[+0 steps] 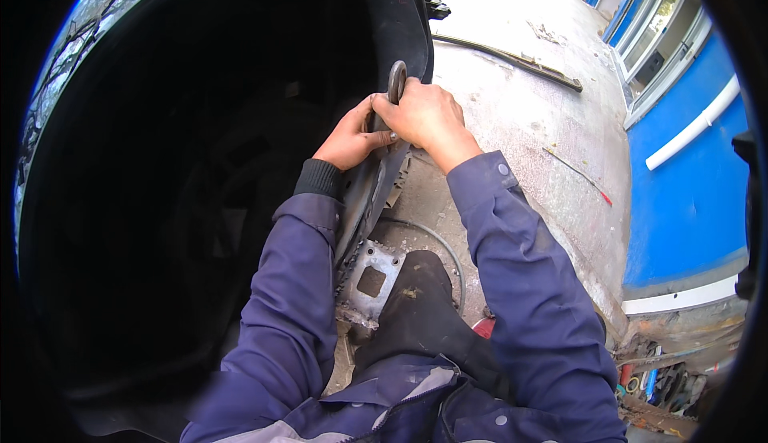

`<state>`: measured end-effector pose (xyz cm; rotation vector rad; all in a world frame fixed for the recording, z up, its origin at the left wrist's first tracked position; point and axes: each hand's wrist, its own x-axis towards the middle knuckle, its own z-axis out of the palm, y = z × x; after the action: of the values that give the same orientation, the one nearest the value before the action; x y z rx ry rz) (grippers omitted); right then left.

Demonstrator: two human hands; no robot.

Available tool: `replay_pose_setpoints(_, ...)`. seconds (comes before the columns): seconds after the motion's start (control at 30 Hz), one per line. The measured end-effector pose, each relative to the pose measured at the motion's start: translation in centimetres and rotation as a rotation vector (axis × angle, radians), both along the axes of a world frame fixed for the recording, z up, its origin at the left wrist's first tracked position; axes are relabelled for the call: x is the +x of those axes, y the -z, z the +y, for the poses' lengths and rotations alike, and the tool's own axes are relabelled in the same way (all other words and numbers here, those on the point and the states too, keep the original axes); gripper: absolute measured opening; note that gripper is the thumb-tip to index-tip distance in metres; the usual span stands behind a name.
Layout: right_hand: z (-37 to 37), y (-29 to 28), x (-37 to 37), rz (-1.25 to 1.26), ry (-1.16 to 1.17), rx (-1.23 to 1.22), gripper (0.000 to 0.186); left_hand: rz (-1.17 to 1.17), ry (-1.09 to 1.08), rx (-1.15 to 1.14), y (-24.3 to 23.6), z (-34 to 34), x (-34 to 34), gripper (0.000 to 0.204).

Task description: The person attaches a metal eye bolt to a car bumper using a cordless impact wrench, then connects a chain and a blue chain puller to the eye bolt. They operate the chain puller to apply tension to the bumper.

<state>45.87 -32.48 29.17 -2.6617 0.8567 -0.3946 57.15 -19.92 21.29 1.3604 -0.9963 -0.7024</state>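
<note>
Right, closest in, a pale metal plate (390, 269) with a square hole sits beside the dark-trousered knee (416, 307), and a thin hose (462, 283) curves round on the concrete (552, 119). Big obstacle on the left: a hollow black panel (184, 107), its lip rising past the knee and blocking that whole side. Farther out, a red-tipped rod (578, 173) lies toward the concrete's right edge, a long dark strip (520, 62) beyond it, and the blue wall (680, 219) bounds that edge. Now the hands, close together at the panel's lip! Left hand (350, 137) pinches that lip, thumb on the near face; right hand (428, 115) is curled tight around the base of a dark loop (397, 75) standing up there.
</note>
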Motion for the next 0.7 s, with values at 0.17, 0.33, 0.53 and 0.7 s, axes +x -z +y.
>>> replay_pose_setpoints(0.17,-0.5,-0.1,-0.2,0.143,0.001,0.156,0.069,0.15,0.082,-0.039,0.0,0.1,0.3,0.086)
replay_pose_setpoints(0.33,-1.0,0.3,-0.6,0.08,0.039,0.213,0.082,0.088,0.09,-0.032,-0.1,-0.2,0.4,0.086)
replay_pose_setpoints(0.53,-2.4,1.3,-2.0,-0.132,-0.086,0.567,0.083,-0.097,0.036,0.046,-0.5,-0.7,0.1,0.093)
replay_pose_setpoints(0.7,-3.4,2.6,-2.7,-0.136,-0.134,0.589,0.079,-0.302,0.076,0.166,-1.3,-0.5,-0.6,0.107)
